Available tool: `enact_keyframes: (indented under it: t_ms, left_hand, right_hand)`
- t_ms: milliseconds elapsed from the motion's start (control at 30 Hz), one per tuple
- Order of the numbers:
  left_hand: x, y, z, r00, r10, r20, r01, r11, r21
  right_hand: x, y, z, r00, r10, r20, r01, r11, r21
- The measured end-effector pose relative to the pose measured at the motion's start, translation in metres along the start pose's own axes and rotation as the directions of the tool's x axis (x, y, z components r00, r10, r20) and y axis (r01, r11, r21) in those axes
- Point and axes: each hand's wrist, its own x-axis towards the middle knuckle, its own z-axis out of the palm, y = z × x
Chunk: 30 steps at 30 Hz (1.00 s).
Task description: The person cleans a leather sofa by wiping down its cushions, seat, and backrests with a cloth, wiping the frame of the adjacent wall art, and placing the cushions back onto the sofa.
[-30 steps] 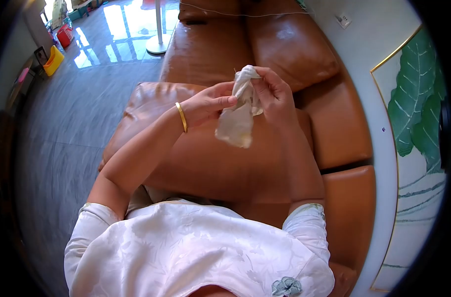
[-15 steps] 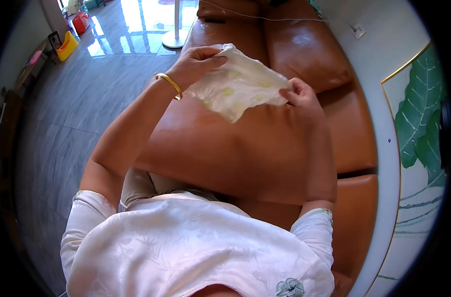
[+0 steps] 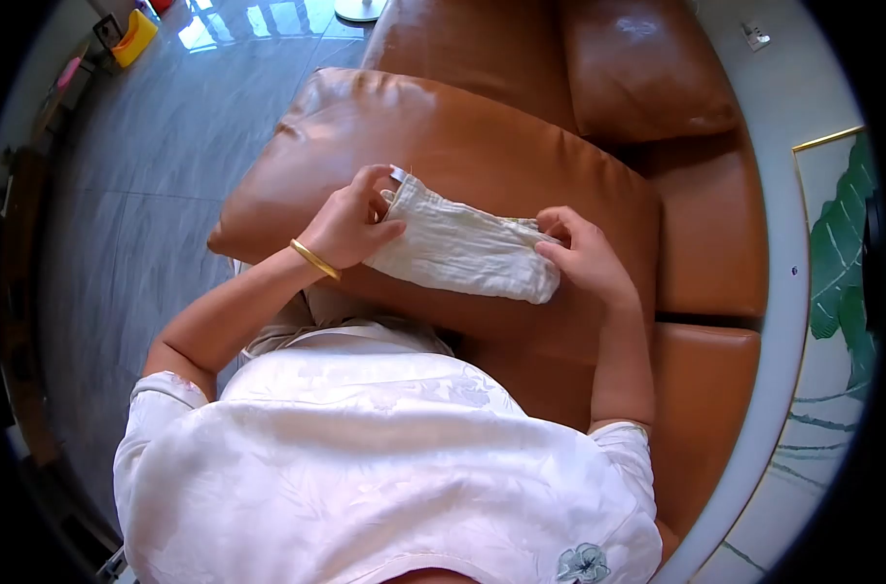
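Observation:
A thin, crinkled cream cloth (image 3: pixel 467 248), folded into a narrow band, lies across a large brown leather cushion (image 3: pixel 462 127) in front of me. My left hand (image 3: pixel 353 219), with a gold bangle on its wrist, has its fingers closed on the cloth's left end, where a small white tag sticks out. At the upper right corner, my right hand (image 3: pixel 581 248) pinches the edge between thumb and fingers. The fingertips of both hands are partly hidden by the cloth or by the hands themselves.
The brown leather sofa (image 3: pixel 705 243) extends ahead and to the right, with another cushion (image 3: pixel 647 68) against its back. A framed leaf picture (image 3: pixel 837 282) is on the right, below a wall socket (image 3: pixel 755 37). Grey tiled floor (image 3: pixel 141 214) and a yellow plastic object (image 3: pixel 134 37) are on the left.
Both hands have come down and closer to me with the cloth. It was held up and spread in the air; now it is folded narrower and rests on the cushion.

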Motion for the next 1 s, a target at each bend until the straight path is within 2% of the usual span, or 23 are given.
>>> enact_keyframes:
  t_ms: [33, 67, 100, 133, 233, 267, 333, 367, 433, 467, 500, 533, 567, 600, 633, 667, 733, 767, 800, 900, 933, 967, 1000]
  left_hand:
    - [-0.002, 0.004, -0.001, 0.972, 0.209, -0.104, -0.185, 0.962, 0.203]
    - [-0.005, 0.005, -0.001, 0.894, 0.419, -0.160, -0.325, 0.851, 0.413]
    - [-0.010, 0.008, -0.002, 0.773, 0.614, -0.161, -0.412, 0.678, 0.609]
    - [-0.017, 0.011, -0.004, 0.806, 0.589, -0.060, -0.462, 0.689, 0.559]
    - [-0.022, 0.008, 0.004, 0.701, 0.616, 0.358, -0.697, 0.490, 0.523]
    - [-0.024, 0.003, 0.009, 0.717, 0.547, 0.433, -0.687, 0.451, 0.569]
    - [-0.024, -0.006, 0.014, 0.704, 0.571, 0.421, -0.690, 0.412, 0.595]
    - [-0.023, -0.010, 0.016, 0.699, 0.583, 0.414, -0.689, 0.395, 0.608]
    - [-0.017, -0.013, 0.015, 0.712, 0.603, 0.361, -0.680, 0.461, 0.571]
    - [-0.012, -0.013, 0.013, 0.716, 0.612, 0.336, -0.676, 0.489, 0.552]
    - [-0.008, 0.000, 0.007, 0.853, 0.449, 0.267, -0.522, 0.741, 0.422]
    - [-0.005, 0.021, 0.000, 0.941, 0.247, 0.233, -0.305, 0.916, 0.259]
    - [-0.003, 0.033, -0.006, 0.971, 0.028, 0.237, -0.048, 0.996, 0.080]
    - [0.003, 0.030, -0.003, 0.987, 0.060, 0.148, -0.016, 0.959, -0.282]
    - [0.005, 0.029, -0.004, 0.987, 0.014, 0.162, 0.050, 0.924, -0.380]
    - [0.005, 0.031, -0.003, 0.982, -0.034, 0.184, 0.119, 0.873, -0.473]
    - [-0.006, 0.054, -0.005, 0.949, -0.146, 0.281, 0.295, 0.731, -0.615]
    - [-0.009, 0.054, -0.003, 0.945, -0.160, 0.286, 0.314, 0.692, -0.650]
    - [-0.012, 0.055, 0.000, 0.941, -0.174, 0.291, 0.331, 0.653, -0.681]
    - [-0.013, 0.052, 0.012, 0.936, -0.145, 0.322, 0.347, 0.538, -0.768]
    - [-0.014, 0.051, 0.016, 0.937, -0.120, 0.327, 0.342, 0.497, -0.797]
    - [-0.014, 0.049, 0.020, 0.939, -0.097, 0.331, 0.337, 0.454, -0.825]
    - [-0.012, 0.046, 0.025, 0.958, 0.004, 0.285, 0.258, 0.415, -0.872]
  right_hand:
    - [0.001, -0.002, 0.008, 0.968, -0.177, -0.179, 0.146, 0.974, -0.172]
    - [0.000, -0.003, 0.018, 0.875, -0.368, -0.315, 0.249, 0.900, -0.358]
    - [-0.004, -0.005, 0.029, 0.730, -0.554, -0.399, 0.300, 0.785, -0.542]
    - [-0.013, -0.014, 0.036, 0.802, -0.477, -0.361, 0.335, 0.858, -0.389]
    - [-0.031, -0.001, 0.066, 0.822, -0.568, -0.038, 0.475, 0.721, -0.504]
    - [-0.032, 0.009, 0.071, 0.789, -0.613, -0.047, 0.499, 0.684, -0.532]
    - [-0.029, 0.026, 0.077, 0.713, -0.699, -0.056, 0.541, 0.600, -0.589]
    - [-0.028, 0.031, 0.077, 0.707, -0.703, -0.077, 0.553, 0.618, -0.559]
    - [-0.024, 0.030, 0.074, 0.694, -0.709, -0.122, 0.576, 0.649, -0.498]
    - [-0.026, 0.024, 0.067, 0.847, -0.517, -0.121, 0.488, 0.848, -0.208]
    - [-0.030, 0.004, 0.054, 0.949, -0.311, -0.047, 0.314, 0.945, 0.094]
    - [-0.031, -0.012, 0.044, 0.989, -0.120, 0.092, 0.078, 0.928, 0.365]
    - [-0.027, -0.021, 0.039, 0.987, -0.139, 0.082, 0.078, 0.855, 0.512]
    - [-0.021, -0.030, 0.036, 0.985, -0.159, 0.070, 0.077, 0.762, 0.644]
    - [-0.016, -0.038, 0.035, 0.982, -0.178, 0.058, 0.073, 0.650, 0.757]
    - [-0.011, -0.044, 0.036, 0.988, -0.127, 0.084, -0.005, 0.526, 0.850]
    - [0.001, -0.043, 0.041, 0.989, -0.077, 0.130, -0.083, 0.442, 0.893]
    - [0.006, -0.038, 0.046, 0.987, -0.051, 0.155, -0.123, 0.394, 0.911]
    - [0.009, -0.036, 0.051, 0.978, -0.102, 0.183, -0.125, 0.414, 0.901]
    - [0.000, -0.056, 0.080, 0.985, -0.174, -0.010, 0.122, 0.645, 0.755]
    - [-0.001, -0.063, 0.091, 0.948, -0.289, -0.130, 0.313, 0.791, 0.526]
    - [-0.004, -0.070, 0.103, 0.880, -0.428, -0.207, 0.469, 0.850, 0.240]
    - [-0.003, -0.074, 0.109, 0.784, -0.574, -0.235, 0.575, 0.815, -0.073]
